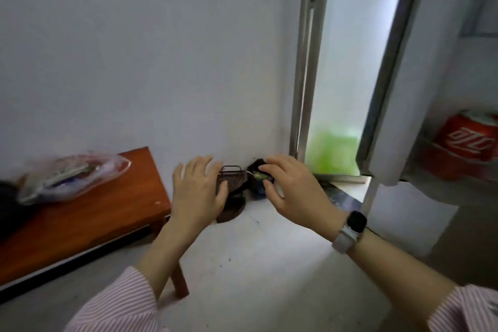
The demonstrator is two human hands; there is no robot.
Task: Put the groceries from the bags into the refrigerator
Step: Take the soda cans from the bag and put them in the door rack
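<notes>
Grocery bag [72, 176]: clear plastic, lying on the wooden bench [89, 213] at left, well apart from both hands. Judged light, limp, slippery; best gathered at the neck. Left hand [198, 191] and right hand [293, 191] are held spread, nothing gripped.

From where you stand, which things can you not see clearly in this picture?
- Clear bag on the wooden table, head view: motion blur hides its contents.
- Dark objects on the floor: left hand and right hand cover them.
- Red can in the refrigerator: cut off by the right edge.
</notes>
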